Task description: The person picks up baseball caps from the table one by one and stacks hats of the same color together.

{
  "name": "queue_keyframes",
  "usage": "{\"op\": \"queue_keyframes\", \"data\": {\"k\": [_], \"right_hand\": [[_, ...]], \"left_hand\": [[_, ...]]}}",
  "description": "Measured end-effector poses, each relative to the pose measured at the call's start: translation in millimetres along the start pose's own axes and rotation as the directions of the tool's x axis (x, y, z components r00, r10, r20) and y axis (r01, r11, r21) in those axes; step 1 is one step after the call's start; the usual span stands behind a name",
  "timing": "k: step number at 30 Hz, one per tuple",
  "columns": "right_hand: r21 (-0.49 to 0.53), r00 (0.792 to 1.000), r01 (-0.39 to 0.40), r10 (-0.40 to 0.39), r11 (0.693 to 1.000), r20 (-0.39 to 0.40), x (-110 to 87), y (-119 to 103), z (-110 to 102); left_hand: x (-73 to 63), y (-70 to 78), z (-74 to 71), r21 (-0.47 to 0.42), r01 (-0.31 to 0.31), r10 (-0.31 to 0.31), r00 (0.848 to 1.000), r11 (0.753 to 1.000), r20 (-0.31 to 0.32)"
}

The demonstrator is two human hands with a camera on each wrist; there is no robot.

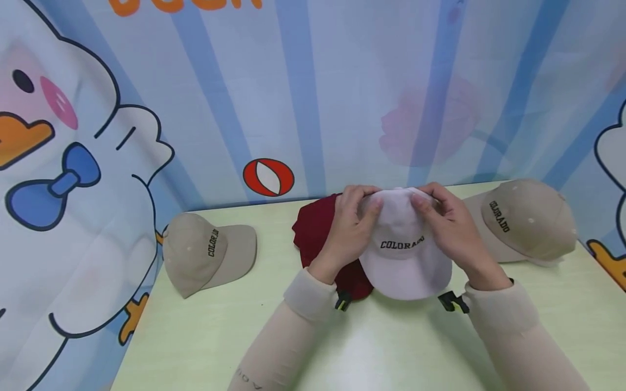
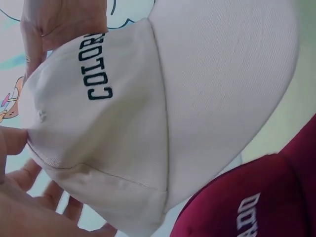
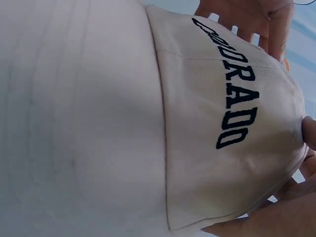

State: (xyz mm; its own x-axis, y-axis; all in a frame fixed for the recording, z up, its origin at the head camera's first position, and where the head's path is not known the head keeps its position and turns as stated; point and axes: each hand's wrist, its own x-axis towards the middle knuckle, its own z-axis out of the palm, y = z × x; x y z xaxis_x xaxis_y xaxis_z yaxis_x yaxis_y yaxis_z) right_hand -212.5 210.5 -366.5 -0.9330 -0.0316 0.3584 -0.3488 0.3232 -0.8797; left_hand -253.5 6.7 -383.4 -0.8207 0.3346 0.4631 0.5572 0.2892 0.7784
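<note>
Head view: left hand (image 1: 348, 228) and right hand (image 1: 452, 228) both grip the crown of the white cap (image 1: 403, 250), fingers curled over its top – cap sits at table centre, partly over the maroon cap (image 1: 318, 233). Brim faces the person; long axis runs front-to-back, lettering upright to the wearer. Judged progress: white cap appears stacked on the maroon one but is not released; two beige caps – left beige cap (image 1: 207, 251), right beige cap (image 1: 525, 220) – lie apart on the table (image 1: 195, 336), not stacked. Left wrist view: white cap (image 2: 163, 108) fills frame, fingertips (image 2: 12, 140) on the crown edge, maroon cap (image 2: 256, 202) just below the brim. Right wrist view: crown w/ lettering (image 3: 237, 84), fingers (image 3: 308, 133) pressing its side; grip confirmed.
</note>
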Motion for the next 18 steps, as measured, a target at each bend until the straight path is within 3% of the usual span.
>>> {"op": "queue_keyframes", "data": {"k": [8,18], "right_hand": [[0.038,0.999,-0.020,0.022,0.999,-0.045,-1.4,14.2,-15.6],[-0.002,0.995,-0.069,0.069,0.998,-0.071,-1.0,32.7,-32.4]], "left_hand": [[-8.6,-4.5,16.2,-0.070,0.161,-0.158,0.986,0.984,0.052],[-14.0,-14.6,40.1,-0.190,0.277,-0.255,0.958,0.942,0.133]]}}
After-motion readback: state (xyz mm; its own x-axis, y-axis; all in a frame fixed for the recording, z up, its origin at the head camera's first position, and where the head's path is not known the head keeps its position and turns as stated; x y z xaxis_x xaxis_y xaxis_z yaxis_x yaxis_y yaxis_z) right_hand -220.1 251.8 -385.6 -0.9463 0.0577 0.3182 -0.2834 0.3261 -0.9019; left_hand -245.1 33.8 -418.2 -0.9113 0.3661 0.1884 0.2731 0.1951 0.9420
